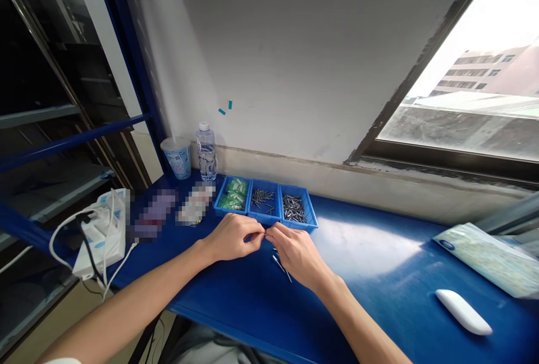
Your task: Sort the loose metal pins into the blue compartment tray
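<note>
Left hand (236, 236) and right hand (297, 249) are pinched closed, tips meeting, near blue bins (305, 227); anything gripped cannot be told. Fine fingertip work seems in hand; steadiness is called for.

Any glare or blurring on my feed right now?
In the head view, the window is blown out white near its top; glare whitens the blue tabletop beside the right hand; also in the head view, two pixelated patches hide detail between the power strip and blue trays.

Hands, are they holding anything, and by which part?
Can't tell: left hand and right hand pinch close together, but anything between them is too small to make out.
</note>
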Demonstrator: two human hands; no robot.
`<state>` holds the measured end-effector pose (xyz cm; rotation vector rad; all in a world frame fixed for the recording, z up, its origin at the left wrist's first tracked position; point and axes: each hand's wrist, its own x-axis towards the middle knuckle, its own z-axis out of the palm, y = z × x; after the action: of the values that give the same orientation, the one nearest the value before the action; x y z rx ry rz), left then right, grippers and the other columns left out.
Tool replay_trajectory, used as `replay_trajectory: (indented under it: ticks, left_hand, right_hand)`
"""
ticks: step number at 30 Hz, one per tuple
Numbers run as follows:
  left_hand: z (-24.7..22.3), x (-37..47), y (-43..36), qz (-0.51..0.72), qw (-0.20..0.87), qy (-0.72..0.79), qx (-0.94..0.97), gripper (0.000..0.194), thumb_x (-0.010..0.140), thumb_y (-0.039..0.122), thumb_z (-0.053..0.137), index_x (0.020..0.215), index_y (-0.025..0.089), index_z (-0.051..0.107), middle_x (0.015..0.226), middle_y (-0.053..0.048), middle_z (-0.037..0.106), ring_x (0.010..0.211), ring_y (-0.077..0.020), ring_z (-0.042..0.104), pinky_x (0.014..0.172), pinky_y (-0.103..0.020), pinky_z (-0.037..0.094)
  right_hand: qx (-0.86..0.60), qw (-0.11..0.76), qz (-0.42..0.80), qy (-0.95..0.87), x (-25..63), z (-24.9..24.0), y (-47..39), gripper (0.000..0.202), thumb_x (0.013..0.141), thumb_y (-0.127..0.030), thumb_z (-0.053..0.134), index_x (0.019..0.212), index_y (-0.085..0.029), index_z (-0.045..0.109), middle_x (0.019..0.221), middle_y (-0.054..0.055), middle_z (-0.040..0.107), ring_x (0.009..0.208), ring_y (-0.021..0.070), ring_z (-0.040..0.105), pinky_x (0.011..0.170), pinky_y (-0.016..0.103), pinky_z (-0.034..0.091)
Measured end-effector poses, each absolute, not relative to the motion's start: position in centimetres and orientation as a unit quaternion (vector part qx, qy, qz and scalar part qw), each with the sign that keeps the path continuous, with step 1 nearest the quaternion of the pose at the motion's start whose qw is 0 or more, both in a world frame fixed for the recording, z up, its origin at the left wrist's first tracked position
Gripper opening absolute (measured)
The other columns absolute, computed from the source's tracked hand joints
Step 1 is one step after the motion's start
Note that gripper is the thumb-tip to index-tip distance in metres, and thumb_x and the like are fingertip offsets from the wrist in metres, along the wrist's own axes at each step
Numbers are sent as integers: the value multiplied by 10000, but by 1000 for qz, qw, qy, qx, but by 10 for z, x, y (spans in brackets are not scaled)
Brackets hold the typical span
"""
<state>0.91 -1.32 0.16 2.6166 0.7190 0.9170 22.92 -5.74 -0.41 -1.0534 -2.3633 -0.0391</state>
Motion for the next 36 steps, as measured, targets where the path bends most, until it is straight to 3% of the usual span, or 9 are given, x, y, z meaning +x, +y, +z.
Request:
replay_trajectory:
  ticks: [4, 9, 14, 24, 29, 36]
  left_hand:
    - [1, 9, -13, 316, 140, 247, 905, 170, 931, 138, 599, 779, 188, 658, 692, 32, 645, 609, -119, 557, 623, -266, 361]
    - [1, 9, -13, 310, 140, 248, 907, 172, 941, 164, 596, 785, 187, 667, 691, 23, 643, 605, -122, 551, 614, -269, 344]
    - [-1, 8, -11, 316, 133, 246, 907, 170, 932, 140, 590, 805, 189, 691, 701, 20, 659, 608, -122, 561, 617, -268, 342]
    - [1, 6, -10, 305, 132, 250, 909, 187, 980, 174, 590, 834, 195, 705, 720, 14, 676, 630, -134, 594, 635, -275, 375]
    - [3, 5, -8, 315, 136, 251, 905, 171, 975, 155, 596, 843, 194, 699, 743, 18, 699, 643, -131, 609, 646, -269, 387]
    - [2, 6, -8, 302, 134, 254, 909, 207, 1024, 209, 575, 888, 197, 730, 811, 4, 756, 702, -148, 677, 690, -268, 443]
  right_hand:
    - [-400, 284, -14, -871, 229, -5, -57, 260, 1151, -266, 346, 1103, -189, 590, 897, 33, 687, 642, 148, 619, 591, 280, 357]
    - [-399, 283, -12, -872, 229, -5, -57, 324, 1155, -265, 321, 966, -207, 577, 827, 20, 665, 630, 151, 624, 597, 280, 367]
    - [-405, 297, 21, -865, 229, -6, -57, 192, 1151, -315, 389, 1160, -204, 546, 927, 38, 740, 720, 183, 703, 620, 283, 400]
    - [-418, 280, -9, -864, 233, -8, -54, 322, 1145, -242, 311, 949, -217, 566, 779, 16, 685, 587, 156, 633, 579, 280, 378]
    - [-426, 310, 19, -850, 231, -7, -55, 207, 1137, -313, 408, 1219, -211, 568, 982, 54, 771, 779, 196, 740, 671, 284, 474]
    - [-420, 298, -25, -857, 233, -8, -52, 276, 1129, -204, 344, 994, -210, 585, 863, 20, 703, 599, 138, 627, 592, 267, 412]
